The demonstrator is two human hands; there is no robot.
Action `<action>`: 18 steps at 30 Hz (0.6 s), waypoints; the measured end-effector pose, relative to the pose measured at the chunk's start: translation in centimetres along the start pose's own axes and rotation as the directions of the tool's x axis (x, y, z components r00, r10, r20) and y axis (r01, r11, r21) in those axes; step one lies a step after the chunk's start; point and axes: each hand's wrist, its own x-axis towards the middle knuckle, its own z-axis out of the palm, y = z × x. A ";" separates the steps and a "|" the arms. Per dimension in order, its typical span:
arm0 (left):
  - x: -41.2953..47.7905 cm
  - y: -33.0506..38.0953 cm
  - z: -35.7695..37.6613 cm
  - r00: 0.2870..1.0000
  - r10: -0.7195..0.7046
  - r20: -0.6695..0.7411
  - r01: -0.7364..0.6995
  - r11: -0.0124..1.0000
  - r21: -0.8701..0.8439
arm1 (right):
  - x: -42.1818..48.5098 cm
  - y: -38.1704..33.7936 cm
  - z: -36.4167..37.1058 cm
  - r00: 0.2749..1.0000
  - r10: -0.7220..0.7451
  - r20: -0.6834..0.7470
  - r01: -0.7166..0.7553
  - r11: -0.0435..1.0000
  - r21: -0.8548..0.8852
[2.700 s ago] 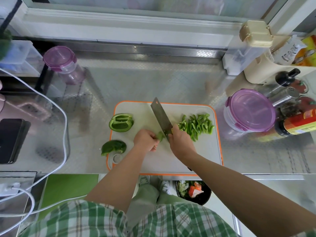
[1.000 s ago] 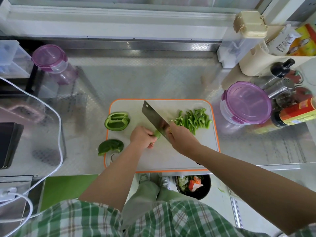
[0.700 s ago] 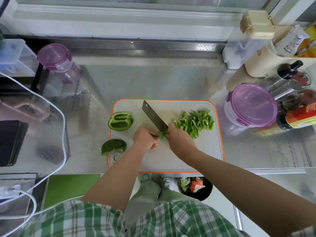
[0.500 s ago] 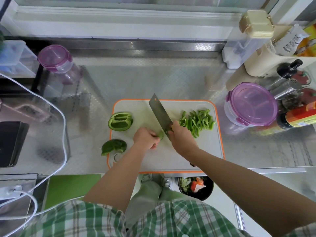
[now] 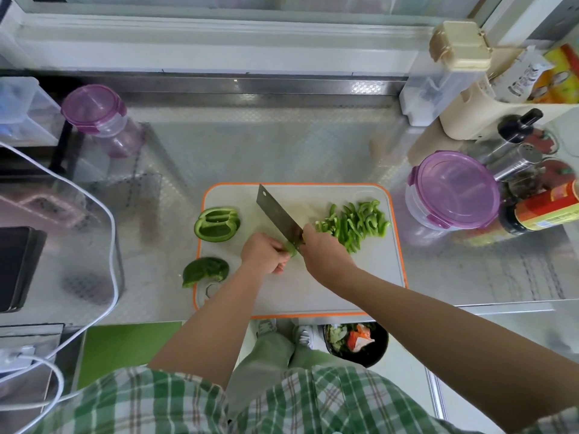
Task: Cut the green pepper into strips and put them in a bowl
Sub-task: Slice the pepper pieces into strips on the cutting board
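Fingers (image 5: 278, 249) of the left hand (image 5: 264, 253) are curled, pinning a small green pepper piece (image 5: 291, 247) to the cutting board (image 5: 376, 277); the piece pokes out just past the fingertips, against the cleaver (image 5: 279, 216). Right hand (image 5: 322, 255) is clenched on the cleaver at the blade's heel. Cut strips (image 5: 354, 223) are piled right of that hand; a pepper half (image 5: 217, 223) and a chunk (image 5: 205, 270) lie left of the left hand.

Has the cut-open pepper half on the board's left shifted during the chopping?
No. The pepper half lies just inside the left orange edge of the cutting board, the same spot against that edge as in every earlier picture.
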 end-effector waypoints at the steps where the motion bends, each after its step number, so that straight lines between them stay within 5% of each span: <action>1: 0.1 -0.1 0.0 1.000 -0.004 -0.007 0.004 1.000 -0.008 | 0.0 0.0 0.2 1.000 0.006 -0.004 -0.006 1.000 0.000; 9: 0.4 -0.5 0.0 1.000 0.017 -0.008 -0.017 1.000 -0.017 | -0.1 0.6 0.2 0.994 0.094 -0.049 -0.084 0.981 0.175; 18: 0.6 -0.6 -0.2 0.999 0.048 0.020 -0.049 0.998 0.040 | -1.1 0.9 -0.9 0.998 -0.052 -0.019 0.054 0.992 0.118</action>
